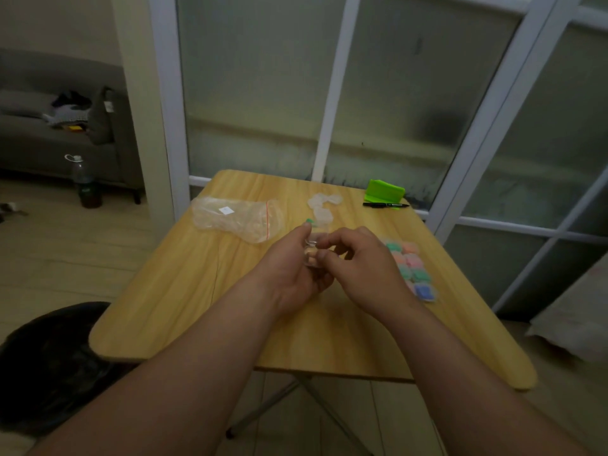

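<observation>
2 grips meet above the worktop (184,291): left grip (289,271) clasps a clear case (311,250), right grip (358,264) pinches it too.

Black marker (385,205) lies against a green stand (383,189), zip bag (237,222) well apart.

table (204,291): light wood grain
pen (385,204): black
folded cloth (385,189): bright green
small packets (411,268): green, orange, pink, blue
zip bag (237,218): clear, red seal line
sofa (39,139): grey
</observation>
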{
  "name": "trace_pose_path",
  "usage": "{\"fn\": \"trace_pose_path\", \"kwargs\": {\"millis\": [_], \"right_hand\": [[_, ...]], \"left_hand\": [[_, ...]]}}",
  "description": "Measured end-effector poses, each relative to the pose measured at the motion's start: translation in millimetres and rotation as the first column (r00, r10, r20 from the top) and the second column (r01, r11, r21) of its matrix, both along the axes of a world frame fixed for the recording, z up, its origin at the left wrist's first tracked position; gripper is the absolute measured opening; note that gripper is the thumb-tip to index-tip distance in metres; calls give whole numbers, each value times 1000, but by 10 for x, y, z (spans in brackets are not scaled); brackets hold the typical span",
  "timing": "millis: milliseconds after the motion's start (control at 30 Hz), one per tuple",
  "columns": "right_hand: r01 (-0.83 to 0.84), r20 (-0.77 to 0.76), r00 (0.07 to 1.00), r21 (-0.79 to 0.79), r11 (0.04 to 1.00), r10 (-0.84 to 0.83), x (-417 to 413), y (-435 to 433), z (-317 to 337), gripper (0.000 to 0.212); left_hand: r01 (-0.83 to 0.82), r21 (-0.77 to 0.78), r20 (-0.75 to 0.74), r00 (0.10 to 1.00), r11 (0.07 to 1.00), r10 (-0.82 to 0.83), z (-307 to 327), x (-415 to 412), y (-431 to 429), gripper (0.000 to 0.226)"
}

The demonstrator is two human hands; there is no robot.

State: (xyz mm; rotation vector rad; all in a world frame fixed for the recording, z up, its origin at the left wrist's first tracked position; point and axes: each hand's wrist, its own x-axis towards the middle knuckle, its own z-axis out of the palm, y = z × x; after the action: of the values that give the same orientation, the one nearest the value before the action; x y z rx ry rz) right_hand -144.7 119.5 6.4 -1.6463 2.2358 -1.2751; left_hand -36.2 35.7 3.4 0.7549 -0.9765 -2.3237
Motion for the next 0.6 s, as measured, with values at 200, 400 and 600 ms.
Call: {"fn": "trace_pose_path", "kwargs": {"millis": [200,400,600], "right_hand": [[17,171,985,-95,995,0,-112,-15,-7,13],[78,281,958,-54,996,-60,-183,-26,-12,22],[-43,174,984,-31,999,47,-84,-26,45,31]], "left_hand": [[71,4,-35,997,998,-70,20,8,-22,50],[102,29,-37,994,994,-101,43,40,-10,48],[121,32,-29,992,992,-120,35,46,-8,52]]}}
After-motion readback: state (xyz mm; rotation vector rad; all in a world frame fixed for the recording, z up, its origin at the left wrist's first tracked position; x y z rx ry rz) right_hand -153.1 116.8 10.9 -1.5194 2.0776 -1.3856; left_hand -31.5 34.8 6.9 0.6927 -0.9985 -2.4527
